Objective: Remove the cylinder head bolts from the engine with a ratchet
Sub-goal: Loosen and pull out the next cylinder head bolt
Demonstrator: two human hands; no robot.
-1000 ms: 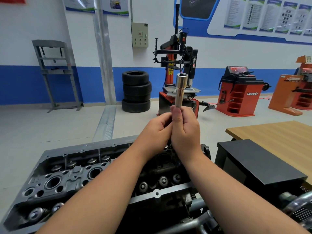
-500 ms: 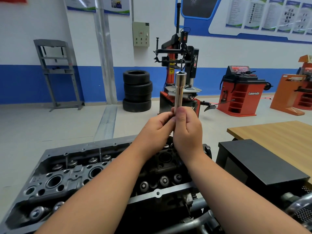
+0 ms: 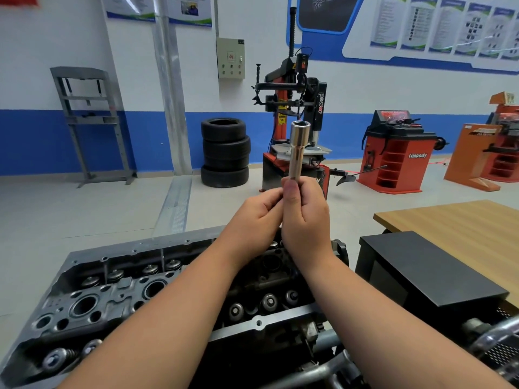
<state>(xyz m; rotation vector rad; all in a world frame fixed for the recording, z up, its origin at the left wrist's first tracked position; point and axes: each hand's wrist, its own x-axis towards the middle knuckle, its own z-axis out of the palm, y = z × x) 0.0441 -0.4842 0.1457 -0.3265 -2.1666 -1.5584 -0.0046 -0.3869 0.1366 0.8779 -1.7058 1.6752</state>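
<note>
Chrome long socket [image 3: 298, 148] stands upright as before, barely shifted; my right hand [image 3: 304, 217] grips its base, left hand [image 3: 257, 213] pinching beside it, far above the grey cylinder head [image 3: 118, 290] — bolts untouched.

Single head-worn wide-angle view, no second view to overlap. Looks forward and slightly down from just behind the engine [image 3: 118, 299], which fills the lower frame at close range. Both forearms enter from the bottom edge over the engine. Beyond the engine, well apart, the far wall faces the camera, with tire stack [image 3: 225, 152] and tire changer [image 3: 295, 130]. Edges bend from lens distortion.
</note>
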